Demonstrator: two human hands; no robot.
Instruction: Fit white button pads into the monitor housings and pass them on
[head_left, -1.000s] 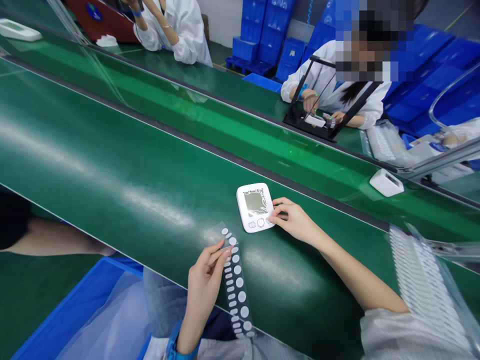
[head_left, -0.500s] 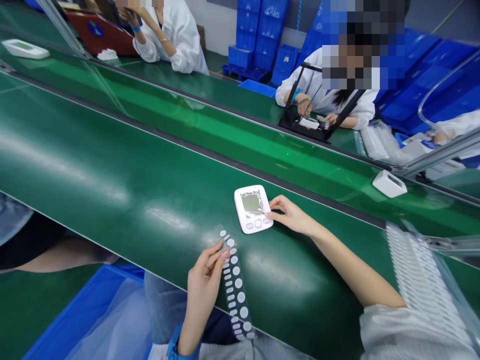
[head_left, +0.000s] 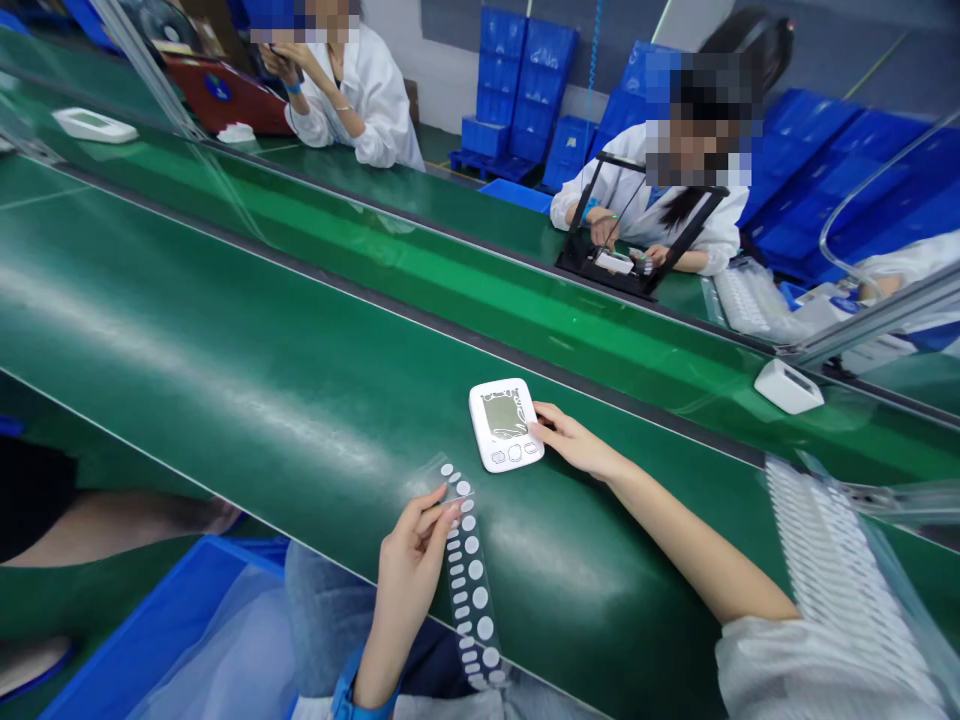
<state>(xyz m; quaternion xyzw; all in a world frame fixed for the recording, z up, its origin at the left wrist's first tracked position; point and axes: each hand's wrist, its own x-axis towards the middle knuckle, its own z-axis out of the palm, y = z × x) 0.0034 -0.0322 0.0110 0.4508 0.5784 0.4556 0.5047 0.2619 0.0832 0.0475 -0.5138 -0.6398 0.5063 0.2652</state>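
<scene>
My right hand (head_left: pixel 571 438) grips the right edge of a white blood pressure monitor (head_left: pixel 507 425), thumb on its front and fingers at its side. The monitor's grey screen and its row of buttons face up, and it rests on or just over the green work surface (head_left: pixel 247 350); which of the two I cannot tell. Lower and to the left, my left hand (head_left: pixel 415 550) pinches a clear strip of stickers (head_left: pixel 478 597) between thumb and fingers. The strip carries white round and oval pieces and hangs down past the table's front edge.
Stacked white pieces in clear plastic (head_left: pixel 832 570) lie by my right arm. A conveyor belt (head_left: pixel 420 270) runs behind, bearing another white device (head_left: pixel 788 387). Across it, a person (head_left: pixel 630 200) works at a black frame. A blue bin (head_left: pixel 172 620) stands below, left.
The view has shifted slightly. My right hand still holds the monitor, and my left hand keeps its pinch on the sticker strip; both have barely moved.
</scene>
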